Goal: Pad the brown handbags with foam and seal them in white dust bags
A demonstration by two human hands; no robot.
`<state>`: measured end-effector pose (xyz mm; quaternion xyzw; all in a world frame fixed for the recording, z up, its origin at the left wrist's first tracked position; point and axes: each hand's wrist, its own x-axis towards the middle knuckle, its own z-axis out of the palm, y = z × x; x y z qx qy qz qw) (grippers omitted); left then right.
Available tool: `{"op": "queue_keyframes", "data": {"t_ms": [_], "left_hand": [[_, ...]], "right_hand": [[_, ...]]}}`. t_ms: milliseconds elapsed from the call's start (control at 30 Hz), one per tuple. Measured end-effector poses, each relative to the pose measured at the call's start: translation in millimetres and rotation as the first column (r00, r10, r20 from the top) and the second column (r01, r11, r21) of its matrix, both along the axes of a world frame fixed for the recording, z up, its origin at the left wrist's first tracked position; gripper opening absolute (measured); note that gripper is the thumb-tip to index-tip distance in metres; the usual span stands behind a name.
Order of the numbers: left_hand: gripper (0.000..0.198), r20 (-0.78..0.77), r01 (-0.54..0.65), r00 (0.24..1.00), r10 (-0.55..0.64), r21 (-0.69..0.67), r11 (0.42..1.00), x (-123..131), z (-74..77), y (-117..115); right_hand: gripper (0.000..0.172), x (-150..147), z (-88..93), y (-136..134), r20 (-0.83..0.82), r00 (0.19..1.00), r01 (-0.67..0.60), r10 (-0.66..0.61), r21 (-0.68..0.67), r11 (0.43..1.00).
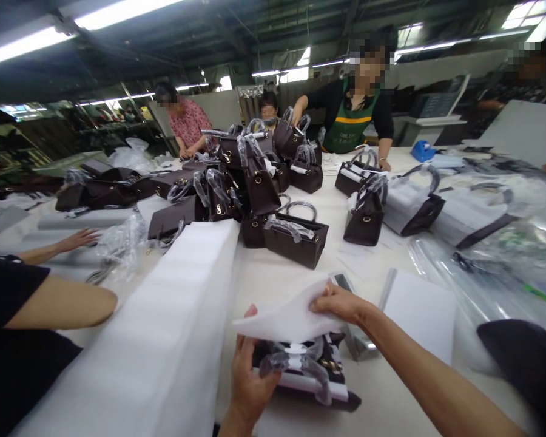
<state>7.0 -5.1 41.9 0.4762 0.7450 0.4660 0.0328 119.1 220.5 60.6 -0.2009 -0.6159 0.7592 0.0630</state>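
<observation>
In front of me lies a dark brown handbag (300, 364), its handles wrapped in clear plastic and white strips. My left hand (251, 379) is closed around the bag's left end, thumb on the near side. A thin white foam sheet (284, 320) is raised over the bag's far side, pinched at its upper right by my right hand (339, 302). The sheet's left edge meets the fingertips of my left hand; whether they grip it too I cannot tell. Just behind my right wrist is a grey, metallic-looking long object (361, 340).
A tall stack of white foam sheets (182, 315) stands at my left. Several dark handbags (295, 240) crowd the table's middle. Clear plastic bags (495, 291) and white sheets (421, 312) lie right. A co-worker's arm (64, 246) reaches in at left; a person in a green apron (352, 124) works opposite.
</observation>
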Motion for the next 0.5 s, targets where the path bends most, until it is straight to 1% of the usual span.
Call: {"op": "queue_keyframes", "data": {"t_ms": [67, 133, 200, 300, 333, 433, 467, 500], "left_hand": [[0.050, -0.003, 0.057, 0.998, -0.057, 0.011, 0.998, -2.8, -0.2, -0.3], [0.048, 0.004, 0.121, 0.993, -0.121, 0.043, 0.992, -4.1, 0.6, 0.1], [0.048, 0.021, 0.160, 0.987, -0.161, 0.051, 0.986, -4.1, 3.2, 1.6], [0.047, 0.061, 0.206, 0.977, -0.205, -0.012, 0.979, -2.9, 10.9, 6.5], [0.047, 0.078, 0.236, 0.970, -0.232, -0.042, 0.971, -2.4, 14.2, 8.8], [0.049, 0.123, 0.318, 0.944, -0.305, -0.109, 0.942, -1.4, 24.6, 16.2], [0.050, 0.142, 0.336, 0.937, -0.319, -0.127, 0.933, -1.2, 27.7, 18.2], [0.051, 0.157, 0.346, 0.933, -0.325, -0.137, 0.928, -1.0, 30.3, 19.7]], "right_hand": [[0.011, -6.9, 8.2, 2.9, -0.028, 0.999, 0.029, -0.027, 0.100, 0.995], [0.010, -9.0, 17.1, -0.6, -0.078, 0.997, 0.041, -0.026, 0.193, 0.980], [0.014, -5.3, 24.1, -8.6, -0.106, 0.993, -0.029, 0.058, 0.256, 0.966], [0.018, 3.7, 28.3, -17.6, -0.117, 0.957, -0.217, 0.265, 0.316, 0.923], [0.023, 5.2, 28.7, -18.2, -0.120, 0.942, -0.259, 0.312, 0.326, 0.909], [0.052, 0.2, 29.9, -14.8, -0.097, 0.902, -0.367, 0.421, 0.343, 0.865], [0.059, -4.1, 30.8, -13.4, -0.080, 0.884, -0.406, 0.460, 0.357, 0.841], [0.061, -8.9, 31.6, -12.3, -0.069, 0.861, -0.445, 0.504, 0.376, 0.813]]}}
